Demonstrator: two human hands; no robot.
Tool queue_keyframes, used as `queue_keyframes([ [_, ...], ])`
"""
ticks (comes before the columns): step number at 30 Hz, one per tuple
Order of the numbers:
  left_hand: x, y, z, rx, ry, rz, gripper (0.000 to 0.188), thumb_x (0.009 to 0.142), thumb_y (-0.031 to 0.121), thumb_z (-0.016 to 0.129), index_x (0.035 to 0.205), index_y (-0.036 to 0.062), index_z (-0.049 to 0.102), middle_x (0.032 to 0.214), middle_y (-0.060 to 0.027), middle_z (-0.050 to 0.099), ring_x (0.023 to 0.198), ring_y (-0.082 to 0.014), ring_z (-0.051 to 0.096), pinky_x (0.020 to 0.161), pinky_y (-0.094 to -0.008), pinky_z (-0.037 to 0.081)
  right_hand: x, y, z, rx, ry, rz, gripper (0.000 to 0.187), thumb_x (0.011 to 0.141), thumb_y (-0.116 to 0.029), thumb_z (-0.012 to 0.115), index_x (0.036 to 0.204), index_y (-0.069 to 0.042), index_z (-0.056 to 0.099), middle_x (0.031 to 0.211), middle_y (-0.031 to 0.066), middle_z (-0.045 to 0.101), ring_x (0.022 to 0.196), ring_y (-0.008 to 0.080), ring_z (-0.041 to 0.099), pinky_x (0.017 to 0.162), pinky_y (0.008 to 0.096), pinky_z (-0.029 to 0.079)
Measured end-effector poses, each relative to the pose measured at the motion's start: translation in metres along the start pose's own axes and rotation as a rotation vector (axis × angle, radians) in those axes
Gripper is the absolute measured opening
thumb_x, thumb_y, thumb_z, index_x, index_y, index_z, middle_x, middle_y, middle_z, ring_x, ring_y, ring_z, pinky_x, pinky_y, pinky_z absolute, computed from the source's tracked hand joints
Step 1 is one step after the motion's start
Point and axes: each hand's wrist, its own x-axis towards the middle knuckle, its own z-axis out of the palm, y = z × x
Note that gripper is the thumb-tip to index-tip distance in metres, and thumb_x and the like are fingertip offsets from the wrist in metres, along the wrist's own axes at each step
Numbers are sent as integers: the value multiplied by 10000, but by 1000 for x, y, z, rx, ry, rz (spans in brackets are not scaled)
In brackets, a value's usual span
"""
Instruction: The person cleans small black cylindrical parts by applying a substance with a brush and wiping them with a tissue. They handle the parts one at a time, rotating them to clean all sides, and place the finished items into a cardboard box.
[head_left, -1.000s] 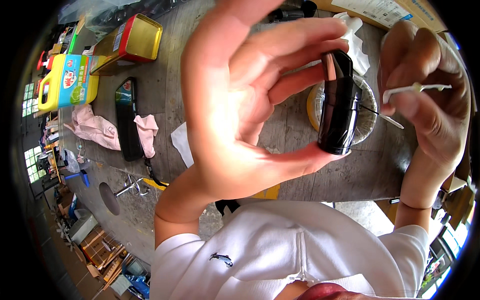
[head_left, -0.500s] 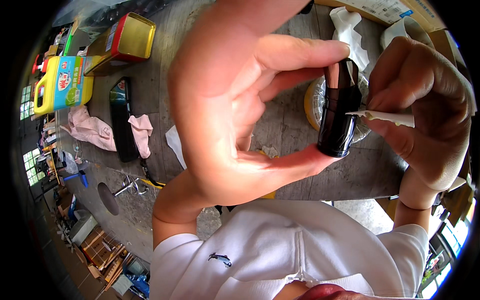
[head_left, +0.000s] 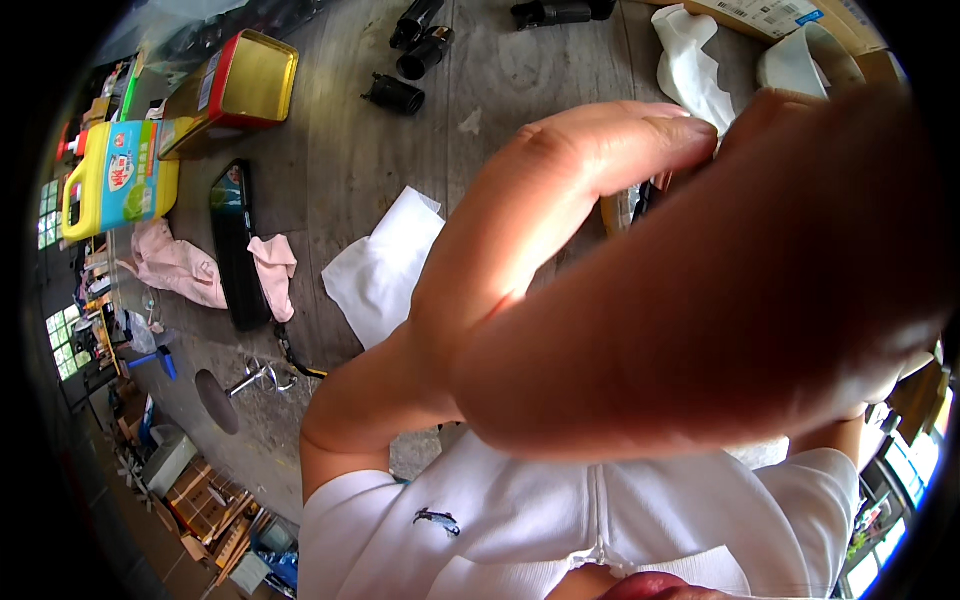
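My left hand [head_left: 560,180] is raised in the middle, its fingers curled round a black tube-shaped part [head_left: 643,203]. Only a dark sliver of that part shows, because my right hand covers the rest. Large and blurred, my right hand [head_left: 730,290] crosses in front of the left one, very near the camera. Its fingertips are hidden, so whether it still has the thin whitish strip cannot be seen. A white cloth [head_left: 385,265] lies on the table beside my left wrist.
Several black tubular parts [head_left: 395,94] lie at the far side. On the left stand an open tin [head_left: 262,80] and a yellow jug [head_left: 118,180], with a black phone-like device [head_left: 238,245] on pink cloth [head_left: 180,265]. Crumpled white tissue [head_left: 688,60] and a cardboard box [head_left: 760,14] are far right.
My right hand has swung left and nearer the camera, now covering most of the black part. My left hand has turned and shifted right, uncovering the white cloth and far parts.
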Motion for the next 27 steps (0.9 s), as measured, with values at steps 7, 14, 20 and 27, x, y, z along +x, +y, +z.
queue_keyframes([
  [7,-4,1,2,-132,40,22,889,625,-100,743,1317,58,208,1188,-255,486,1091,-348,535,918,-432,455,20,-7,-22,246,-70,204,235,609,-26,750,682,-25,526,661,75,530,549,97,526,512,189,410],
  [14,-2,3,0,-321,90,-3,1046,616,-21,801,1381,62,93,1211,-283,471,1139,-351,504,948,-433,433,21,-11,-45,319,-55,95,320,698,-222,771,707,-51,500,656,80,518,483,71,462,458,169,367],
  [20,-7,-6,4,-373,90,6,816,622,13,812,1286,-6,337,1239,-199,466,1161,-337,494,954,-387,440,12,-20,-64,288,29,-112,267,773,-232,691,759,-47,500,655,59,506,554,80,442,483,180,333],
  [27,-4,14,8,-405,162,-18,714,719,62,753,1292,-36,338,1264,-209,455,1206,-339,448,1044,-416,321,-76,-45,-104,443,149,-46,222,720,-91,741,818,-20,555,725,85,578,593,106,527,524,197,410],
])
